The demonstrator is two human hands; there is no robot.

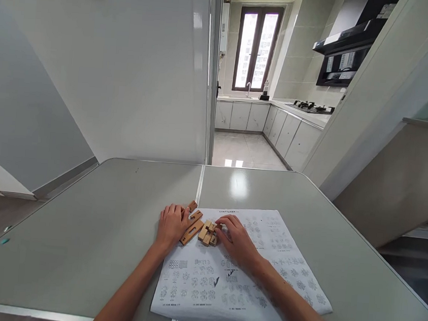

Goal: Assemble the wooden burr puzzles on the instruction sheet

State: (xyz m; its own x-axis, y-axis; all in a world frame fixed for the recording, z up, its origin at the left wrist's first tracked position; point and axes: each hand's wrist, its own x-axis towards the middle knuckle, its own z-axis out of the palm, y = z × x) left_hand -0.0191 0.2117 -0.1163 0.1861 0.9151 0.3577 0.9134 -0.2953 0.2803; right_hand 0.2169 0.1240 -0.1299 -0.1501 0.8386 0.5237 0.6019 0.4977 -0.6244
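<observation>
Several notched wooden puzzle pieces [193, 226] lie in a loose cluster at the far left corner of a printed instruction sheet [242, 276] on the table. My left hand [172, 224] rests flat beside them with its fingers stretched out, touching the long pieces. My right hand [235, 239] is curled, its fingertips pinching a small block of joined wooden pieces [208, 233] on the sheet.
The grey folding table [81, 249] has a seam down its middle and a metal front edge. A white wall panel stands behind it on the left. A kitchen with counters, a hob [312, 107] and a window opens straight ahead.
</observation>
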